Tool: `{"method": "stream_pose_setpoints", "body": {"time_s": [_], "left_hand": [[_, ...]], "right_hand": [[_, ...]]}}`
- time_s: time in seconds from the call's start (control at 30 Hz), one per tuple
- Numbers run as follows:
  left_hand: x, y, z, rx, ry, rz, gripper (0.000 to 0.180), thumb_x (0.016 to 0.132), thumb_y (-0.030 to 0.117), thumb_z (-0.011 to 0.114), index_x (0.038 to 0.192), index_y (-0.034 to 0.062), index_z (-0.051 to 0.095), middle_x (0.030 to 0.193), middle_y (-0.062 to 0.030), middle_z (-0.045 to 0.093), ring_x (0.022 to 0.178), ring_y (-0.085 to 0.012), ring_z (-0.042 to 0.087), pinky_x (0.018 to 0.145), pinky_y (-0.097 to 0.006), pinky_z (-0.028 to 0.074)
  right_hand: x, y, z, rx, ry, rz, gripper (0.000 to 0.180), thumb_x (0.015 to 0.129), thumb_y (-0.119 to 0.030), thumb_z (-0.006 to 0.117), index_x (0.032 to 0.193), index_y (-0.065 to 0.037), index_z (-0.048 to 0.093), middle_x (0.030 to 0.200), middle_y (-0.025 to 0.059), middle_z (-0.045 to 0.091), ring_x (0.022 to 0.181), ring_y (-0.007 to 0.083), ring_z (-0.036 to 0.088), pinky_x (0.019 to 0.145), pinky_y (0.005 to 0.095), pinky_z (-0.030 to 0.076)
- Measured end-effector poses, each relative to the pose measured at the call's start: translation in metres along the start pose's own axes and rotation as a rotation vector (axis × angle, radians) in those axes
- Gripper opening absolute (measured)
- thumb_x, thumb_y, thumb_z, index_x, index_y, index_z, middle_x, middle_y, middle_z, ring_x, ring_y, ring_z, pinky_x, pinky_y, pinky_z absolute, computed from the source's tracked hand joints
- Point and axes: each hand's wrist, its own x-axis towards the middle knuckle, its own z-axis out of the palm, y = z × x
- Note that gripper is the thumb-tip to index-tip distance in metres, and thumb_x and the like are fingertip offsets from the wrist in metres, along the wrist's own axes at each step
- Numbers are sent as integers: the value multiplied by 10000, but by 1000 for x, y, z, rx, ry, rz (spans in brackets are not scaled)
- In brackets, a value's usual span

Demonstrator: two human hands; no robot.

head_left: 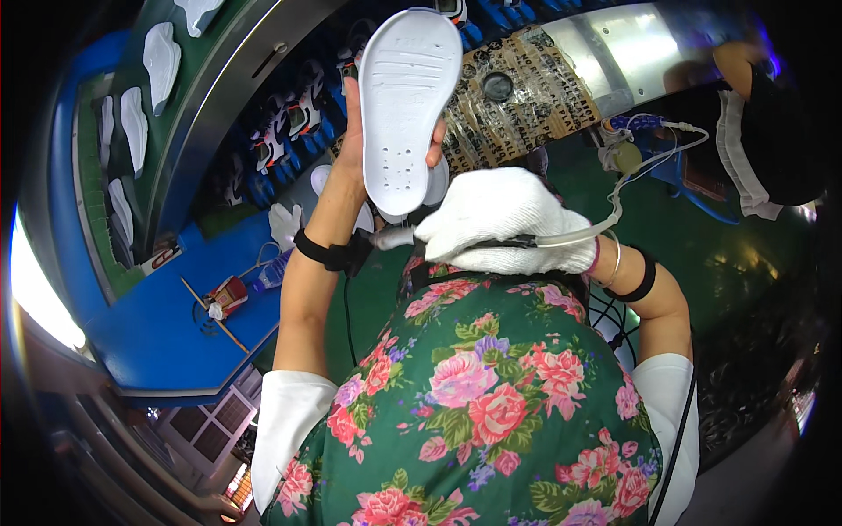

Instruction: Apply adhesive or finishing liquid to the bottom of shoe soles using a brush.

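My bare left hand (353, 145) holds a white shoe sole (405, 114) upright, with fingers wrapped round its two long edges. The sole has cross grooves near the top and small holes near the heel. Below it, my right hand (509, 215) wears a white knitted glove and is closed round a dark-handled tool (524, 241). A clear tube (570, 235) runs from the tool's handle toward the right. The tool's pale, blurred tip (395, 238) points left, under the sole and apart from it. More white soles (436, 180) lie partly hidden behind the held one.
Several white pieces (133, 127) lie on a green conveyor belt at left. Shoe uppers (303, 114) stand in rows behind a metal rail. A blue table (158, 333) carries a small red box (230, 298) and a bottle (276, 270). Tape-covered cardboard (526, 96) lies ahead.
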Motion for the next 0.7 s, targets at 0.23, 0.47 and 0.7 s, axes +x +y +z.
{"method": "stream_pose_setpoints", "body": {"time_s": [0.23,0.47,0.7], "left_hand": [[-1,3,-10,-19,124,-244,981,857,843,324,1440,66,464,1026,-272,649,821,-337,714,690,-426,614],[5,4,-22,41,125,-255,1036,853,868,237,1421,34,469,1025,-250,655,816,-340,704,754,-460,601],[0,-34,6,-163,310,94,666,1043,520,294,1413,-10,454,1225,-207,637,1014,-318,679,969,-463,541]], "right_hand": [[0,5,6,-352,-199,-102,307,723,-61,724,1030,-61,709,1060,94,711,876,276,673,730,372,562],[4,14,-16,8,77,247,148,776,-10,772,919,-44,762,953,110,753,842,219,717,766,325,566],[12,14,-42,39,521,487,163,812,-6,755,975,-2,765,931,86,756,833,123,697,766,266,556]]}}
